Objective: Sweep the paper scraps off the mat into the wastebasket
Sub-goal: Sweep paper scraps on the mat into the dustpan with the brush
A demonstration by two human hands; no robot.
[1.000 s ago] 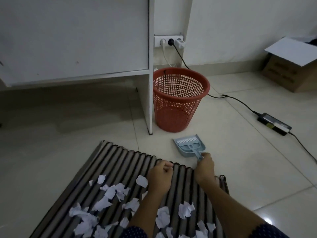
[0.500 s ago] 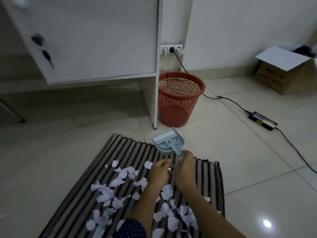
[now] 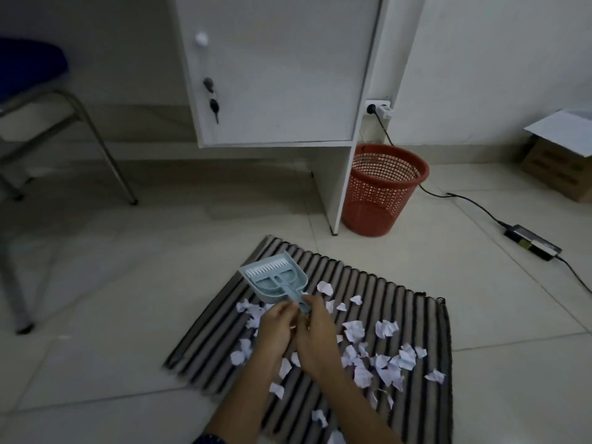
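Note:
A striped mat [image 3: 368, 293] lies on the tiled floor, strewn with several white paper scraps [image 3: 384, 357]. Above its far left corner I hold a pale blue dustpan with a small brush nested in it [image 3: 274, 280]. My right hand [image 3: 315, 334] is closed on its handle. My left hand [image 3: 275, 328] is closed beside it on the same handle end; I cannot tell whether it grips the brush or the pan. The red mesh wastebasket [image 3: 382, 187] stands beyond the mat, next to a white desk leg.
A white desk cabinet [image 3: 272, 68] with keys hanging from its lock overhangs the floor behind the mat. A chair with metal legs [image 3: 96, 139] stands at left. A black cable and power adapter [image 3: 531, 241] lie at right, with a cardboard box [image 3: 563, 158] beyond.
My right hand picked the dustpan set up off the floor beside the mat and brought it over the mat. My left hand came up to the handle. The view shifted to the left.

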